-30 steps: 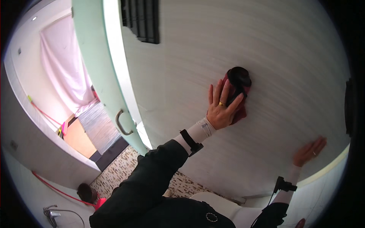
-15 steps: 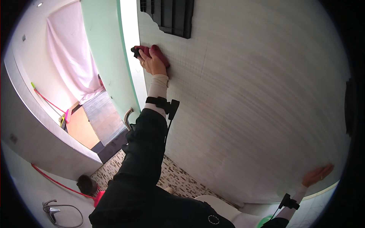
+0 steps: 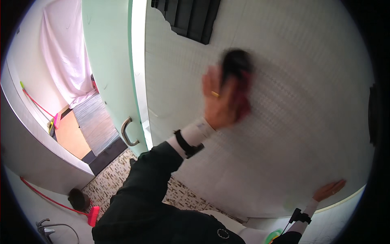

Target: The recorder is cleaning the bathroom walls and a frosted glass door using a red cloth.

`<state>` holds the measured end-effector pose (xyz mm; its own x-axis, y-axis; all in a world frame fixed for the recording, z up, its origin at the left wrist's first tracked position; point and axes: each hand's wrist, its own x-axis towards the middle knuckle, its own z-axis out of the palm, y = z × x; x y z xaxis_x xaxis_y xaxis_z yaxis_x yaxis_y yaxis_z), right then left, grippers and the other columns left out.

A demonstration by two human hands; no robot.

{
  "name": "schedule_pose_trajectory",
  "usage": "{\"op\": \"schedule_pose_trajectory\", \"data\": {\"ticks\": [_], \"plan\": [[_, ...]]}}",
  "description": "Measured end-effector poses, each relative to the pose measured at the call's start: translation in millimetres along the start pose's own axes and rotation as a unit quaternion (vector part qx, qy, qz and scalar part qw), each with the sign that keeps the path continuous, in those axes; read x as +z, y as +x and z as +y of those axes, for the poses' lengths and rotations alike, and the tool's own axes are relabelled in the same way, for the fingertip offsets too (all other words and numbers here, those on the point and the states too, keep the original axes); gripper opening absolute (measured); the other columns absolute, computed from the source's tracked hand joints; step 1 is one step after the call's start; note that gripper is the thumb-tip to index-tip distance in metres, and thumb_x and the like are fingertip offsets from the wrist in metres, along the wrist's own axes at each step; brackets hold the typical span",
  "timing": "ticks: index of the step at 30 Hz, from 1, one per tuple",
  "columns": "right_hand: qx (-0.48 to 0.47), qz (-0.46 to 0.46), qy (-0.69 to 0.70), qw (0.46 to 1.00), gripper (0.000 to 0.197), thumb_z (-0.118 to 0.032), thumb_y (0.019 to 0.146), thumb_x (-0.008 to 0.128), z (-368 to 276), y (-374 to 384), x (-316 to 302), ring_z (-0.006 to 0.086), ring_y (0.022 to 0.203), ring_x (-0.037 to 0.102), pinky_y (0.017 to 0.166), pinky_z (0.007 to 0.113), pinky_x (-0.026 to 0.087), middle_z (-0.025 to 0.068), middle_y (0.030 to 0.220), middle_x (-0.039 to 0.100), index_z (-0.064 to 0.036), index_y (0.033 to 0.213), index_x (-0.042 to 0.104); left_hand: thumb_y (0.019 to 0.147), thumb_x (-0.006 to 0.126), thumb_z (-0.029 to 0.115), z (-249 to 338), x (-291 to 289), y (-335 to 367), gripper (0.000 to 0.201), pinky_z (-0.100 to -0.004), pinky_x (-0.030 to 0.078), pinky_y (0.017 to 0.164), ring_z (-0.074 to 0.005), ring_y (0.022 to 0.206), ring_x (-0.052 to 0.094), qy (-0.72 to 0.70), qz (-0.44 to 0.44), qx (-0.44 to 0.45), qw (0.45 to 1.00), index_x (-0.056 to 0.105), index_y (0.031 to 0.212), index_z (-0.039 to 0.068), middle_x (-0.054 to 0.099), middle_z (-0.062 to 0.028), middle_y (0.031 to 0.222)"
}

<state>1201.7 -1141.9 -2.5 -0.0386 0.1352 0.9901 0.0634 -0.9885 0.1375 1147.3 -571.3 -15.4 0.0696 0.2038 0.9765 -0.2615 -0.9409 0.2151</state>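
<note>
My left hand [image 3: 219, 101] presses a wadded red and black cloth [image 3: 245, 95] against the pale wall [image 3: 284, 134]. Motion smears both the fingers and the cloth, whose dark end sticks out past the fingertips. A gold-coloured ring shows on one finger. At the lower right, my right hand [image 3: 330, 190] rests on the same wall, fingers stretched out and nothing in it. Black straps circle both forearms.
A black ribbed panel [image 3: 191, 20] hangs on the wall above. To the left stands a pale green door [image 3: 107, 69] with a metal handle [image 3: 128, 132]. A red broom [image 3: 94, 216], dark bin [image 3: 78, 199], tap [image 3: 45, 230] and green basin [image 3: 273, 236] sit lower down.
My left hand has swept right and slightly down across the wall with the cloth, away from the door edge. My right hand stays on the wall. The view has shifted a little.
</note>
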Motion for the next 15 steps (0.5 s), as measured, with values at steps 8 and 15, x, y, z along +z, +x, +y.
{"op": "schedule_pose_trajectory", "data": {"ticks": [8,15], "plan": [[0.006,0.006,0.043,0.999,0.054,-0.035,0.102,0.023,-5.2,-7.4,6.2,0.0345,0.140,0.023,0.114,0.045,0.018,0.0180,0.149,0.029,-0.0009,0.143,0.031,0.096,0.044,0.038,-187.8,-49.3,69.3,0.058,-0.0459,0.025,0.109,-0.0411,0.133,0.028,0.035,0.226,-0.381,0.896,0.035,0.140,0.002,0.029,-0.0279,0.143],[-0.006,-0.009,0.043,0.999,0.052,-0.030,0.102,0.027,-0.8,-2.8,-11.0,0.0366,0.139,0.023,0.113,0.046,0.017,0.0203,0.149,0.026,0.0018,0.143,0.030,0.092,0.054,0.037,19.0,8.4,24.3,0.064,-0.0489,0.018,0.112,-0.0437,0.139,0.017,0.050,0.095,-0.108,0.988,0.034,0.137,-0.003,0.018,-0.0292,0.148]]}}
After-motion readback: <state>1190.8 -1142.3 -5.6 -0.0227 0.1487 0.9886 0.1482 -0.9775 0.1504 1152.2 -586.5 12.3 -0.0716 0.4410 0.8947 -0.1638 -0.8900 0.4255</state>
